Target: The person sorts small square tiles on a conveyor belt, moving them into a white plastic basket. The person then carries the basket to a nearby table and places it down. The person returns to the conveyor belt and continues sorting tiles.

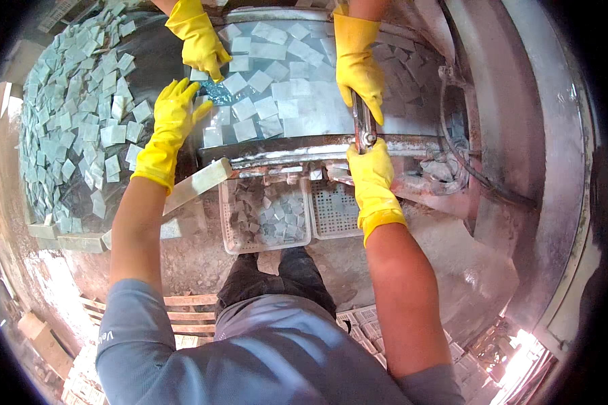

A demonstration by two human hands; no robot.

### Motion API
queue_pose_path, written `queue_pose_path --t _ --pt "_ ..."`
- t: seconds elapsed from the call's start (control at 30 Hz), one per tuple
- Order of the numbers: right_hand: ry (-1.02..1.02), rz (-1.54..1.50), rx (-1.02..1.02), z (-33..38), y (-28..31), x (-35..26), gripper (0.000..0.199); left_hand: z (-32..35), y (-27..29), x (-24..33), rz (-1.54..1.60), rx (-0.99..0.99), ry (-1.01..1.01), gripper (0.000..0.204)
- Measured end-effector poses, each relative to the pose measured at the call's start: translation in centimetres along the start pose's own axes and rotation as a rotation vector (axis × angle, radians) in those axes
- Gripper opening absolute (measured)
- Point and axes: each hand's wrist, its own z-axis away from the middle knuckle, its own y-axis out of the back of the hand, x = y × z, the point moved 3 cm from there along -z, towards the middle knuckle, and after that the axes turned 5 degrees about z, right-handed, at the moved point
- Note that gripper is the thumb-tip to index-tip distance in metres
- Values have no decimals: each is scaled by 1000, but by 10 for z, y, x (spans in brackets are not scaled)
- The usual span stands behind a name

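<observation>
My left hand (171, 115), in a yellow rubber glove, is held with fingers stretched and thumb apart, beside the left end of the row of tiles. Pale green-grey stone tiles (267, 50) lie on a wet machine bed (412, 121), with a bluish wet patch (216, 93) near my fingertips. My right hand (373, 177), gloved too, is closed around the near end of a metal bar with a bolt (365, 128) at the bed's front edge. A co-worker's gloved hand (359, 71) is at the bar's far end. Their other hand (201, 42) reaches down to the tiles.
A large heap of loose tiles (74, 115) covers the left side. Below the bed sit a white plastic basket (228, 219) of tile pieces and a second basket (334, 214). A pale stone bar (199, 183) slants near my left forearm; a hose (483, 179) hangs at right.
</observation>
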Motion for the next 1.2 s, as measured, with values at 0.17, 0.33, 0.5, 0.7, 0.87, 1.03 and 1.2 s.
queue_pose_path --t 0.17,0.33,0.5,0.7,0.87,1.03,1.2 --pt "-2 -18 -11 0 5 -3 53 -23 -36 25 172 -130 343 76" --pt "6 -9 -24 -5 0 -1 54 -17 -80 77 11 126 439 64" --pt "18 -31 -6 -4 0 -1 53 8 -74 108 113 91 200 50" --pt "-3 -55 -21 2 8 -5 57 10 -68 20 430 -22 146 48" --pt "-11 -36 -26 -1 4 -1 51 28 -39 -19 151 184 171 49" --pt "-3 -22 -31 0 4 -3 52 7 -52 59 213 -317 355 91" --pt "-5 -34 -15 2 6 -2 51 -15 -38 112 155 -403 297 96"
